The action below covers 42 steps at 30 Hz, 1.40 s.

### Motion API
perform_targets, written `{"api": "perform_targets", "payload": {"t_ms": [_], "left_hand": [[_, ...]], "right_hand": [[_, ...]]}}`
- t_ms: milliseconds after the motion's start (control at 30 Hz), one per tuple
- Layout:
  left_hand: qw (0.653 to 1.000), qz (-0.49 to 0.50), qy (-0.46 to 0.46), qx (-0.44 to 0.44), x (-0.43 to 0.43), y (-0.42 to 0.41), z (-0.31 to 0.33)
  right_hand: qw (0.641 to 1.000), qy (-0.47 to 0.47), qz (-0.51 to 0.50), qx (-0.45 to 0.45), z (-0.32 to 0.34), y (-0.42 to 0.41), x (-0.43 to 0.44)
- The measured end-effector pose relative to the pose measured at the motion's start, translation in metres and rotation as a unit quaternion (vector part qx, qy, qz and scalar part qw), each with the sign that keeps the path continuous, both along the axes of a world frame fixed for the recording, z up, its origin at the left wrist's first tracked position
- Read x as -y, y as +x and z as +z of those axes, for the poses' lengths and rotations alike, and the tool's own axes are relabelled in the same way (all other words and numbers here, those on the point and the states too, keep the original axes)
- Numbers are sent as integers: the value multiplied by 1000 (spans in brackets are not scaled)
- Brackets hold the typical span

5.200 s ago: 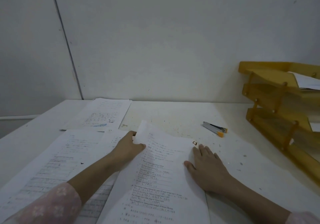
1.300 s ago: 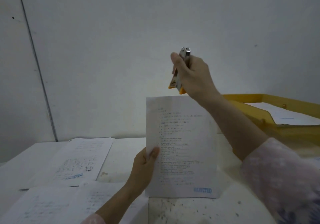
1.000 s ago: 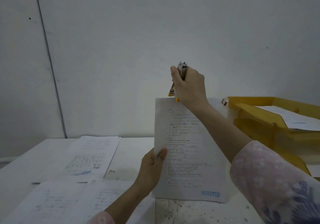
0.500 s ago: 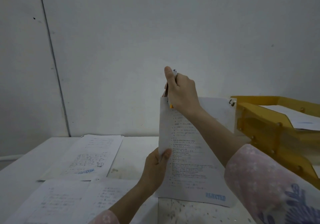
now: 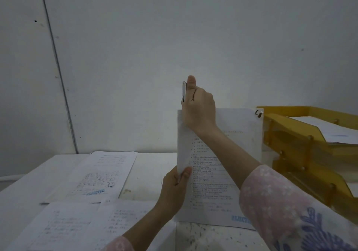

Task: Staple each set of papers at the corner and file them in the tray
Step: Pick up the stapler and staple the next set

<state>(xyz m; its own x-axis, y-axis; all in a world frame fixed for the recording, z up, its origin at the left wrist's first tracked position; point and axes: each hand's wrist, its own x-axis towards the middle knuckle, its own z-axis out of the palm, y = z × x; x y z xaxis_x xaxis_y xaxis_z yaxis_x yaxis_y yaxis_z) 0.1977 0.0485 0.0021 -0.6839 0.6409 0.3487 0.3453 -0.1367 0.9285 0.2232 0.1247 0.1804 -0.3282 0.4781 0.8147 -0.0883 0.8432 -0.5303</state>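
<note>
Right hand [image 5: 199, 113] we found raised above the bench [image 5: 151, 173], fingers curled tightly round the stapler [image 5: 184, 92] and the thumb set straight up along its metal body. The stapler stood nearly upright at the top left corner of the paper set [image 5: 213, 202]. Its lower end was hidden behind the hand, so we could not tell whether it had closed on the sheets.

The left hand [image 5: 174, 190] held the same paper set lower down, thumb in front and fingers behind, pinching the left edge about midway. The paper set stood upright facing us, directly below the right hand and to the right of the left hand. We noted a blue stamp [image 5: 240, 218] at its lower right. At its upper right corner was a dark mark [image 5: 258, 113] whose nature we could not make out. The right forearm, in a pink patterned sleeve [image 5: 280, 212], crossed in front of the sheets.

The yellow tray [image 5: 284, 120] stood just beside the paper set on the right, tiered, with filed sheets [image 5: 333, 130] lying in its top tier. Further papers lay flat on the bench. A stack [image 5: 102, 173] lay at the rear left near the wall [image 5: 174, 37], and loose sheets [image 5: 77, 227] lay at the front left beneath the left forearm.
</note>
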Motion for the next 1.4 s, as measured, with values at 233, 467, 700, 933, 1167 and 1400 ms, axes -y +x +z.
{"api": "perform_targets", "payload": {"t_ms": [233,467,700,933,1167,1400], "left_hand": [[1000,6,-2,-1,1,-1,1],[1000,20,-2,1,3,-2,2],[1000,6,15,0,5,0,1],[1000,-2,8,8,1,-2,3],[1000,-10,5,6,2,-1,3],[999,-21,24,20,9,-2,7]], "right_hand": [[999,-21,32,-19,0,-1,5],[993,-38,94,-59,-4,-5,8],[992,-51,100,-62,-4,-4,6],[994,-38,94,-42,1,-1,3],[984,-75,106,-122,17,14,-6],[972,-103,26,-210,40,58,-53]]}}
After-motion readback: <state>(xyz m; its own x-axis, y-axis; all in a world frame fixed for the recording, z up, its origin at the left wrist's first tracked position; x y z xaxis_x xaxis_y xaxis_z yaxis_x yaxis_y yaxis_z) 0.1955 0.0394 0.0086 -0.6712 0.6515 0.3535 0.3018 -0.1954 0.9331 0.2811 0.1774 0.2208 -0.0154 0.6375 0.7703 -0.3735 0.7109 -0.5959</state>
